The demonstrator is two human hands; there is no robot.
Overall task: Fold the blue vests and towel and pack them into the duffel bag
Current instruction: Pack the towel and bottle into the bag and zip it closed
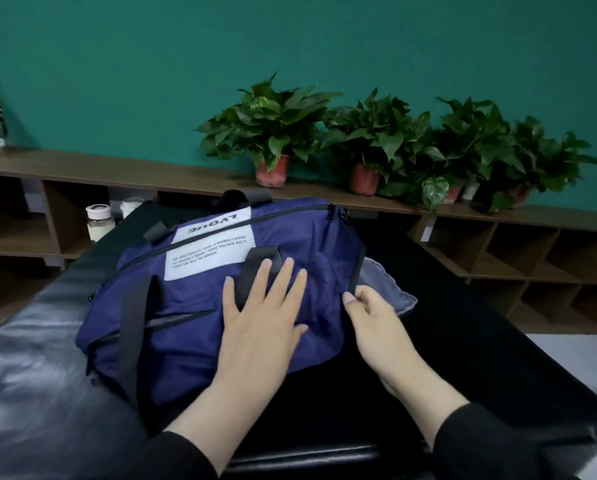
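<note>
duffel bag [200, 306] lies on the table [30, 375]; my left hand [259, 317] presses it, fingers spread flat, while my right hand [373, 313] pinches its zipper edge beside grey cloth [387, 289].

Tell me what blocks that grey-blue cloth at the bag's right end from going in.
The grey-blue cloth sticks out beside the duffel bag. The bag's flap lies over the opening, pressed flat by the left hand; the right hand pinches its edge.

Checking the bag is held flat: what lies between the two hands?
In the head view, only creased navy fabric of the duffel bag lies between the left hand, flat on top, and the right hand, pinching its black-edged end.
</note>
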